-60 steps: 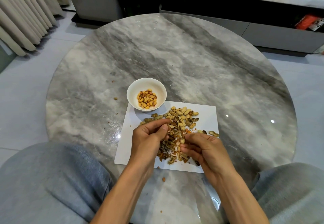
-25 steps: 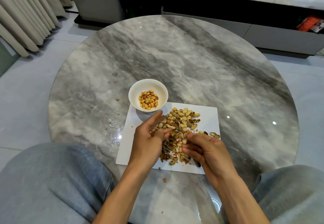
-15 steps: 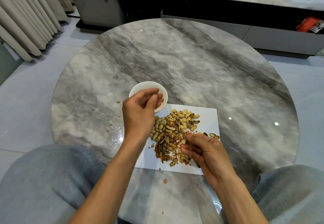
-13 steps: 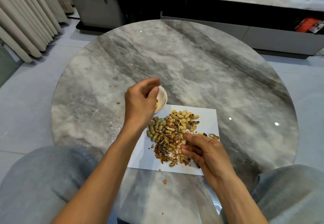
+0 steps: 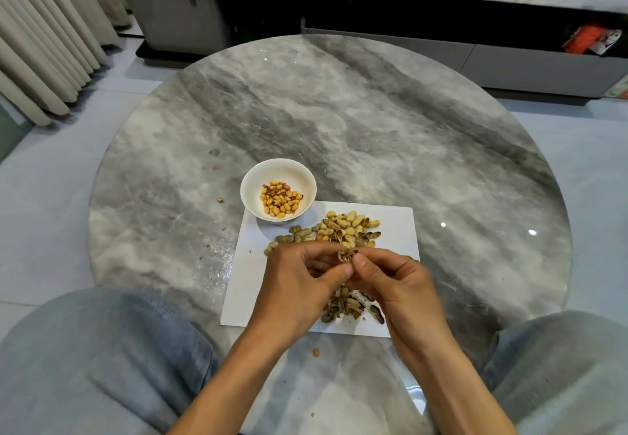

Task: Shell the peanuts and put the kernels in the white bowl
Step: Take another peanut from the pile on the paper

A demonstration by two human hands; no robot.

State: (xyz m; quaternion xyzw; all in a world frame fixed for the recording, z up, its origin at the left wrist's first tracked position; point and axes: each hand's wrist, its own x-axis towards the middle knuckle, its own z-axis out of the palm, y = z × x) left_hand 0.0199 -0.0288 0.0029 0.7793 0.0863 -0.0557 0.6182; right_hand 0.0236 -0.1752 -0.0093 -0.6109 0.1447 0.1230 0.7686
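Note:
A white bowl (image 5: 253,179) with several golden kernels (image 5: 280,201) stands at the far left corner of a white paper sheet (image 5: 396,230). Unshelled peanuts (image 5: 343,227) lie heaped on the sheet beyond my hands. Broken shells (image 5: 346,308) lie near its front edge, partly hidden under my hands. My left hand (image 5: 299,285) and my right hand (image 5: 397,285) meet above the pile. Both pinch one cracked peanut shell (image 5: 345,257) between thumbs and fingertips.
The sheet lies on a round grey marble table (image 5: 373,121). Crumbs (image 5: 221,200) and a stray bit (image 5: 316,352) dot the tabletop. My knees in grey trousers (image 5: 102,359) flank the near edge. A low cabinet (image 5: 390,40) and curtains (image 5: 44,36) stand beyond.
My left hand went to the bowl and dropped kernels there, then came back over the pile. It now shares a cracked shell with my right hand, which has lifted off the paper.

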